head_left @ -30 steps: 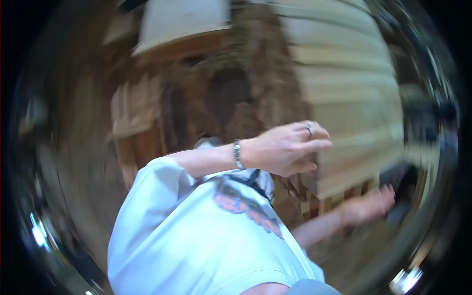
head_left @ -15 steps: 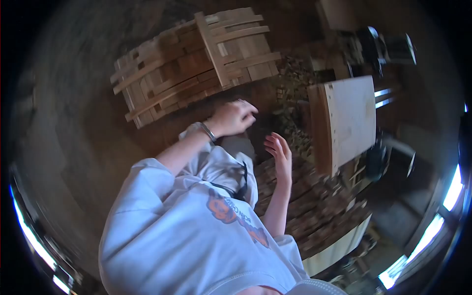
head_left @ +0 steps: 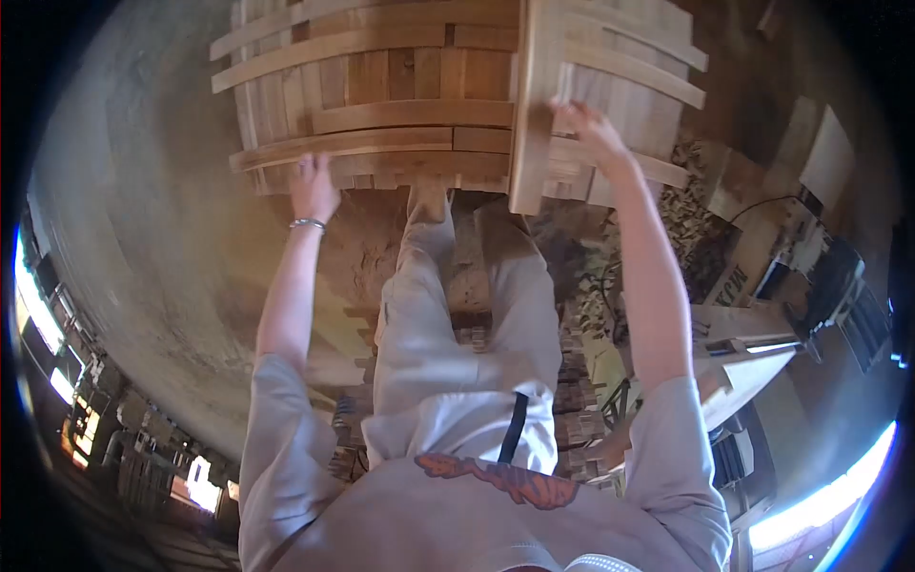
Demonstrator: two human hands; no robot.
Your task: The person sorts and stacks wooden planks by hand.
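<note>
A stack of short wooden boards (head_left: 415, 74), layered with long wooden strips (head_left: 381, 141), lies in front of my feet. One thick plank (head_left: 532, 114) runs across its top, toward me. My left hand (head_left: 315, 189), with a bracelet at the wrist, is over the near left edge of the stack, its fingers apart and loosely bent. My right hand (head_left: 593, 132) reaches to the right side of the plank, fingers stretched toward its edge. Blur hides whether the fingertips touch it. I see nothing held in either hand.
Wood offcuts (head_left: 667, 229) are heaped on the floor to the right. Beyond them stand machinery (head_left: 829, 286) and a pale board (head_left: 753, 381). More stacked wood (head_left: 581, 410) shows behind my legs. Bright openings (head_left: 829, 496) line the lower right.
My view has swung round to face the wood stack, now nearer and upright in view. Both hands have moved apart and reached forward over it.
</note>
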